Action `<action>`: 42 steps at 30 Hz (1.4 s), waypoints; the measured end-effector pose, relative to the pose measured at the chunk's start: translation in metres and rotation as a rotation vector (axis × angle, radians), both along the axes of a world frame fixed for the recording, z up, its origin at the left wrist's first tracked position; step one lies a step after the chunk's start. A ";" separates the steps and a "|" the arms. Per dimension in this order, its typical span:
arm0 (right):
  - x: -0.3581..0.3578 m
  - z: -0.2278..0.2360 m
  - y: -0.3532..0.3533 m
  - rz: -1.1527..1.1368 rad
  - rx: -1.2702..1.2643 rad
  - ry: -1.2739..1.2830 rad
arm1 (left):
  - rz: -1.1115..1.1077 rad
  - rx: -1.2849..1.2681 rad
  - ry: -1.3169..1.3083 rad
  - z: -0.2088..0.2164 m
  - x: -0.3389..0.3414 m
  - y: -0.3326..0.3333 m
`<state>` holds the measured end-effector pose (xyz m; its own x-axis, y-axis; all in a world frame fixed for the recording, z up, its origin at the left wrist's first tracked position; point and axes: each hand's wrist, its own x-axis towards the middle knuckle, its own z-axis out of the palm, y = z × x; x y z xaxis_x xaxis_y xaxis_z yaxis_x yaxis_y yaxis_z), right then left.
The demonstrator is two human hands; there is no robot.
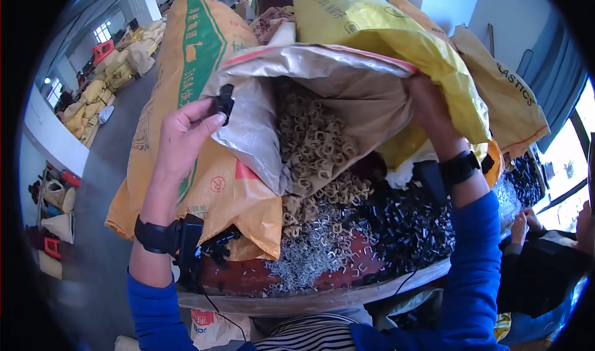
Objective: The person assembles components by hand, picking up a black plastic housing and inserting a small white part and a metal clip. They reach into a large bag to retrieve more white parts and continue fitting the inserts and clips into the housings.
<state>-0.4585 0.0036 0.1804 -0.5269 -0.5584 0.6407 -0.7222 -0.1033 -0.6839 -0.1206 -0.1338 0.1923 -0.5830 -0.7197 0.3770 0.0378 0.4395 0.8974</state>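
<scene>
Between the thumb and fingers of my left hand (189, 125) is a small black plastic piece (225, 105), held up at the left side of an open sack. The sack (251, 112) has a pale, shiny woven skin and a red-striped rim, and its mouth gapes toward me. Tan U-shaped plastic parts (313, 131) fill it and spill from its lower lip onto the table. At the right end of the rim, my right hand (431, 106) grips the sack's edge; its fingertips are hidden by the material.
Small silvery metal pieces (304, 252) and a heap of black plastic parts (406, 227) lie on the red tabletop (242, 276). An orange sack (164, 103) leans at left, a yellow sack (365, 16) behind. Another person's hands (524, 224) are at right. More sacks (93, 106) line the far-left floor.
</scene>
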 end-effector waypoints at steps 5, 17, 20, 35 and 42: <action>-0.011 -0.038 -0.020 -0.396 0.487 0.056 | -0.038 0.034 -0.092 -0.019 0.013 0.002; 0.101 -0.098 0.092 -0.134 0.098 0.252 | 0.125 -0.273 -0.073 -0.070 0.027 0.061; 0.123 -0.123 0.114 -0.114 0.060 0.330 | 0.121 -0.009 0.052 -0.094 0.037 0.102; 0.135 -0.212 0.004 0.329 0.363 0.284 | -0.181 -0.219 -0.013 -0.116 -0.032 0.118; 0.123 -0.124 -0.049 0.391 0.515 0.293 | 0.124 0.068 -0.197 -0.126 -0.052 0.022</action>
